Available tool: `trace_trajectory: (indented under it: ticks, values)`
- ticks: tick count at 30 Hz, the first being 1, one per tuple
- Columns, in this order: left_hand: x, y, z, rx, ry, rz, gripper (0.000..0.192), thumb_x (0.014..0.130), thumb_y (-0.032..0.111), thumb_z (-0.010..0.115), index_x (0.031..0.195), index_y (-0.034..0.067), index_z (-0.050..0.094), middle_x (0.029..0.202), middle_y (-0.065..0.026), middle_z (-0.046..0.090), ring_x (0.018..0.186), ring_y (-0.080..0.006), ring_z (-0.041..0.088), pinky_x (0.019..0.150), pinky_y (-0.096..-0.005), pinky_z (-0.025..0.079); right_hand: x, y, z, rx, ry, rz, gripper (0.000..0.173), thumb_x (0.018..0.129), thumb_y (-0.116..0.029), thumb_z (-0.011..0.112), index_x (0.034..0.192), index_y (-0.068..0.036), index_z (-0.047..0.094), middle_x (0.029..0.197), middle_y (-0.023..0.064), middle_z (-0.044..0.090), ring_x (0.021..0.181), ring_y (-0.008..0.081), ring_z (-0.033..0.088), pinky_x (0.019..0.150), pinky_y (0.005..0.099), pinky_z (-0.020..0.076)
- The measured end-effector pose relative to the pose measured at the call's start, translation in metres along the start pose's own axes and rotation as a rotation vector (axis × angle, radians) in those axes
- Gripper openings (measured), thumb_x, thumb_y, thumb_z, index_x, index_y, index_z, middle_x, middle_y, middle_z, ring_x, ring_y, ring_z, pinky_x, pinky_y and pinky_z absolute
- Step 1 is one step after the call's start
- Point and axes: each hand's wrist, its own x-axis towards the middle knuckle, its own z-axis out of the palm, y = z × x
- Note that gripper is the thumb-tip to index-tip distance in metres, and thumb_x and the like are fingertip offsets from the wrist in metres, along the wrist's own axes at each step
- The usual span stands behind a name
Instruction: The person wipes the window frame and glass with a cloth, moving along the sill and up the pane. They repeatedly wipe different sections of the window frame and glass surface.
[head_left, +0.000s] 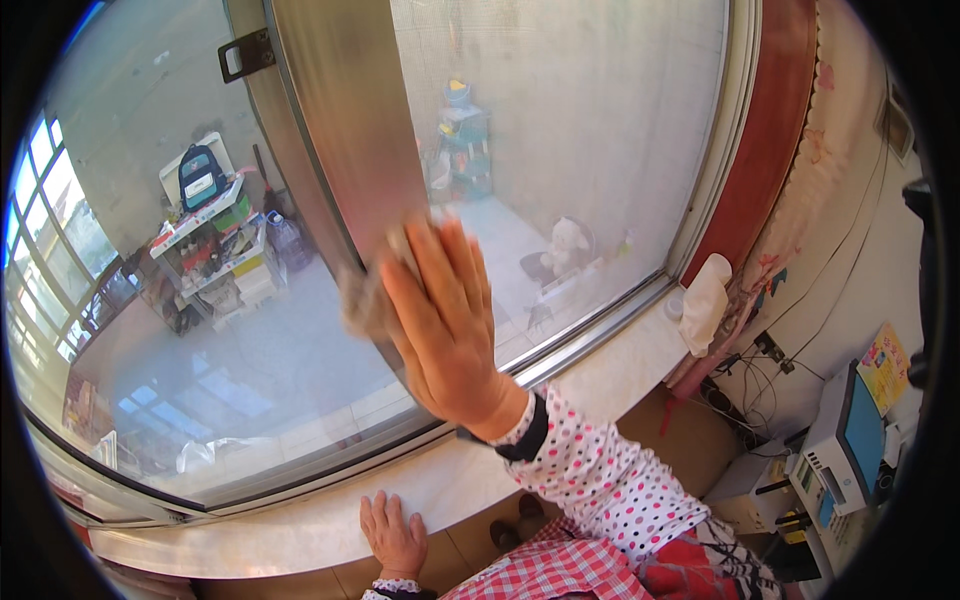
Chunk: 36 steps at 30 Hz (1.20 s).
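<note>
My right hand (450, 330) is raised with its palm against the metal upright (352, 127) of a sliding window. Under its fingers is a greyish cloth (362, 304), blurred and partly hidden by the hand. A dotted sleeve covers that forearm. Lower down, my left hand (396, 532) rests on the edge of the pale windowsill (285, 525), holding nothing, its fingers slightly apart. Left of the upright is a glass pane (300, 360); a screened pane (600, 112) lies to the right.
A dark latch (246, 56) juts from the window frame. On the sill's right end lie a white cloth-like item (705, 304) and a small round lid (673, 307), beside a pink curtain (802, 195). A printer (840, 442) and loose cables (757, 382) are at the right.
</note>
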Motion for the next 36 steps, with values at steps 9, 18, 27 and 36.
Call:
trace_trajectory:
  ticks: [9, 18, 27, 36]
  values:
    - [0.0, -0.003, 0.004, 0.017, -0.035, -0.026, 0.051, 0.083, 0.02, 0.071, 0.129, 0.0, 0.06, 0.143, -0.0221, 0.051, 0.142, -0.0508, 0.036, 0.117, -0.061, 0.029, 0.127, 0.0, -0.009, -0.028, 0.209, -0.224, 0.047, 0.099, -0.016, 0.06, 0.143, 0.001, 0.057, 0.154, 0.0282, 0.046, 0.147, 0.0473, 0.039, 0.121, 0.0548, 0.0266]
    - [0.002, -0.008, 0.006, 0.031, -0.051, -0.005, 0.052, 0.083, 0.023, 0.069, 0.129, 0.0, 0.06, 0.143, -0.0229, 0.051, 0.142, -0.0515, 0.036, 0.117, -0.0621, 0.029, -0.012, 0.023, 0.033, -0.092, 0.177, -0.125, 0.051, 0.104, -0.022, 0.058, 0.149, 0.001, 0.049, 0.157, 0.0351, 0.037, 0.148, 0.0525, 0.034, 0.121, 0.0593, 0.0252]
    - [0.001, -0.005, 0.004, 0.049, -0.07, 0.009, 0.051, 0.085, 0.021, 0.068, 0.13, -0.001, 0.059, 0.143, -0.0247, 0.049, 0.141, -0.0532, 0.035, 0.117, -0.0626, 0.028, -0.228, 0.017, 0.023, -0.124, -0.125, 0.231, 0.065, 0.099, -0.014, 0.064, 0.158, -0.006, 0.036, 0.161, 0.0348, 0.028, 0.147, 0.0554, 0.032, 0.116, 0.0666, 0.0315]
    - [-0.001, -0.008, 0.003, 0.018, -0.048, 0.034, 0.053, 0.085, 0.022, 0.068, 0.132, -0.002, 0.058, 0.144, -0.0241, 0.049, 0.143, -0.052, 0.034, 0.118, -0.0624, 0.028, -0.205, -0.004, -0.041, -0.074, -0.292, 0.477, 0.057, 0.091, 0.004, 0.07, 0.145, -0.008, 0.059, 0.141, 0.0192, 0.055, 0.117, 0.0345, 0.064, 0.096, 0.0384, 0.0543]
